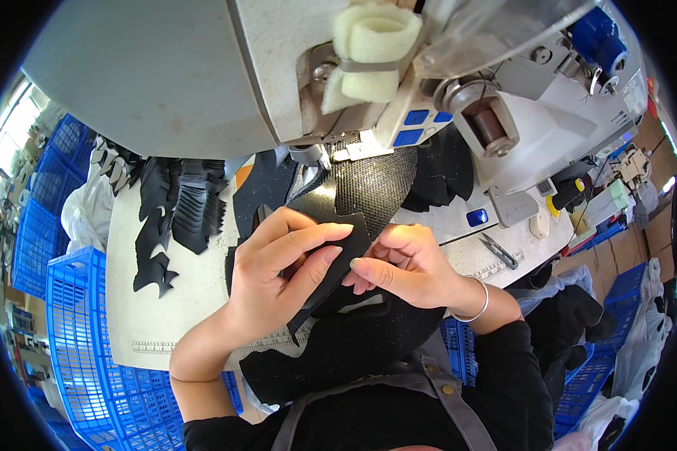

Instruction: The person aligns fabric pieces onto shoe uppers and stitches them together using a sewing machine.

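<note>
Under the head of a sewing machine (310,154) lies a black, shiny textured panel (376,177). My left hand (282,263) pinches a matte black fabric piece (347,244) between thumb and fingers, just in front of that panel. My right hand (410,267), with a silver bangle at its wrist, closes thumb against fingers on the right edge of the same piece. How the piece joins the panel is hidden by my fingers. A larger black cut piece (331,353) hangs over the near table edge by my lap.
Stacked black cut pieces (197,207) lie at the table's left. Thread snips (499,252) rest on the right, near a dark thread spool (568,194). A brown bobbin (490,128) sits on the machine. Blue crates (79,331) stand on both sides.
</note>
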The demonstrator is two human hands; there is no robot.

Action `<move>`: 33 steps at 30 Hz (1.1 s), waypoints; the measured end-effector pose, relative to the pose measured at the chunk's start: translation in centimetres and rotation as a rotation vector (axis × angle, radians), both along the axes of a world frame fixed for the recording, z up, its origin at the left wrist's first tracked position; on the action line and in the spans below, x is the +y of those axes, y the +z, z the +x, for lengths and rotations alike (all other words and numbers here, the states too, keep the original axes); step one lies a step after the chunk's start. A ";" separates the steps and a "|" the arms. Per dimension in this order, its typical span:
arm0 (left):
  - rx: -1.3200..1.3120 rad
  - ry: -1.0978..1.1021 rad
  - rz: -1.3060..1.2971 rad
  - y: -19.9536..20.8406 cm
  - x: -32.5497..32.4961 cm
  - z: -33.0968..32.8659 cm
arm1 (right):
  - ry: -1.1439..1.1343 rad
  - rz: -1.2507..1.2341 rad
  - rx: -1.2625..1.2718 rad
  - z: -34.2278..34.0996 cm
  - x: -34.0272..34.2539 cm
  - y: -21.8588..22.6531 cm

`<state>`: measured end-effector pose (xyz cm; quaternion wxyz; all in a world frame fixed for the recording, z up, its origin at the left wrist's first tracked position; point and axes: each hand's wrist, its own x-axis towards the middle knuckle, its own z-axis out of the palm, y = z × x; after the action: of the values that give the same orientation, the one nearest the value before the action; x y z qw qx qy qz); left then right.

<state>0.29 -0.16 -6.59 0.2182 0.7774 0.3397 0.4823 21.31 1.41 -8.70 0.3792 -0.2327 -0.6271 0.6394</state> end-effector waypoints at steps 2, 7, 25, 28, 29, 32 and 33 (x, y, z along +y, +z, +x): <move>-0.006 -0.002 -0.011 0.0 0.0 0.0 | -0.001 -0.006 0.003 -0.1 0.0 -0.1; 0.042 0.026 0.050 -0.2 0.1 0.3 | -0.084 -0.103 -0.007 -0.6 0.1 0.7; 0.096 0.031 -0.460 2.1 5.5 -1.7 | -0.197 0.143 -0.195 0.3 0.4 0.6; 0.061 -0.035 -0.478 1.9 5.9 -1.4 | -0.203 0.111 -0.177 0.3 0.3 0.7; 0.060 -0.035 -0.478 1.8 6.2 -1.4 | -0.202 0.111 -0.179 0.4 0.4 0.8; 0.066 -0.137 -0.572 1.5 6.5 -1.5 | -0.149 0.043 -0.154 0.2 0.6 1.0; 0.042 -0.153 -0.574 1.3 6.5 -1.3 | -0.135 0.010 -0.141 0.1 0.7 1.0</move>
<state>-1.04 6.34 -5.27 0.4580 0.7170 0.4071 0.3323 21.46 2.06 -7.73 0.3773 -0.3169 -0.6382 0.5915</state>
